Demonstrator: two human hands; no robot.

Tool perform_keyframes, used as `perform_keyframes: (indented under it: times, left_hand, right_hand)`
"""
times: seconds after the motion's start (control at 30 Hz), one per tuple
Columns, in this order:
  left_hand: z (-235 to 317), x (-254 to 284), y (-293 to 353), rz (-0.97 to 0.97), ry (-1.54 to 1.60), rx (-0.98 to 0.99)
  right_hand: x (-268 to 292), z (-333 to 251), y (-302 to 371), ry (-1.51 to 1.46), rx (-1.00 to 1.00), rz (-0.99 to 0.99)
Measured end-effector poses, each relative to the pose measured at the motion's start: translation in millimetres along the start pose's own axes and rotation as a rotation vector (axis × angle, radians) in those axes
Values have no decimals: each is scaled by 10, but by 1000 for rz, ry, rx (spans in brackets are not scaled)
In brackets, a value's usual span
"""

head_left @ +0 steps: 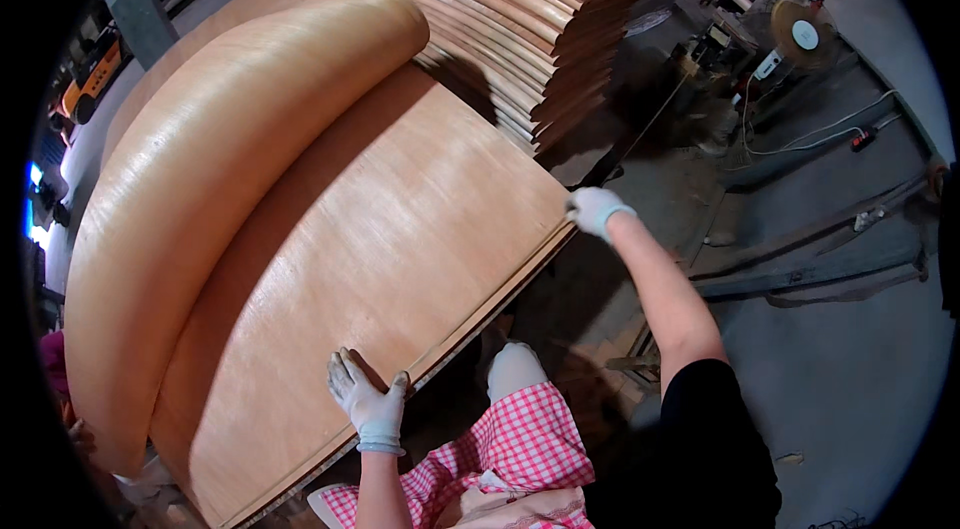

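Observation:
A large thin wood veneer sheet [400,229] lies flat on top of a low pile of sheets in front of me. Its far side curls up and over into a long roll [210,179]. My left hand [368,397], in a pale glove, presses flat on the sheet's near edge with fingers spread. My right hand [595,209], also gloved, grips the sheet's right corner at the edge.
A tall stack of curved veneer sheets [510,19] stands behind the pile. A fan [803,34], cables and dark straps [820,269] lie on the concrete floor to the right. My red checked apron [510,459] and my knee show below.

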State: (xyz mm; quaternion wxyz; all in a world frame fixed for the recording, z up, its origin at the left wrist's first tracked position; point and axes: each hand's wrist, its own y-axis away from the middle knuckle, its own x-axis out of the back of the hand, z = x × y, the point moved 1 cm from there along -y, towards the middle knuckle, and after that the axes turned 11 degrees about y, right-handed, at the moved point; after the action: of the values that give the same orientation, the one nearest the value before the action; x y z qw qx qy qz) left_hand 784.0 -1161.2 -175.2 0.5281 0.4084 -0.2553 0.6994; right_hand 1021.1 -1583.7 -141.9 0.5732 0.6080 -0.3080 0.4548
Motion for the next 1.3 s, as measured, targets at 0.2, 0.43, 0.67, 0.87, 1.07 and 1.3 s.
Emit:
perform_keyframes:
  times: [0.2, 0.43, 0.67, 0.87, 1.07, 1.3]
  left_hand:
    - [37, -7, 15, -1, -28, 4]
    - [4, 50, 172, 184, 326, -219]
    - [305, 532, 765, 128, 836, -459]
    - [-314, 800, 1190, 321, 1271, -155]
    - [-2294, 1696, 1370, 943, 1251, 410]
    - [-4892, 2804, 1934, 1241, 596, 673]
  right_hand:
    - [-413, 501, -241, -251, -322, -1]
    - [-549, -651, 526, -696, -176, 694]
    - [-128, -3030, 2239, -1204, 532, 199]
    - [-33, -3924, 2592, -1453, 584, 29]
    - [-37, -3503, 1830, -415, 643, 172]
    - [-100, -2531, 1015, -241, 405, 70]
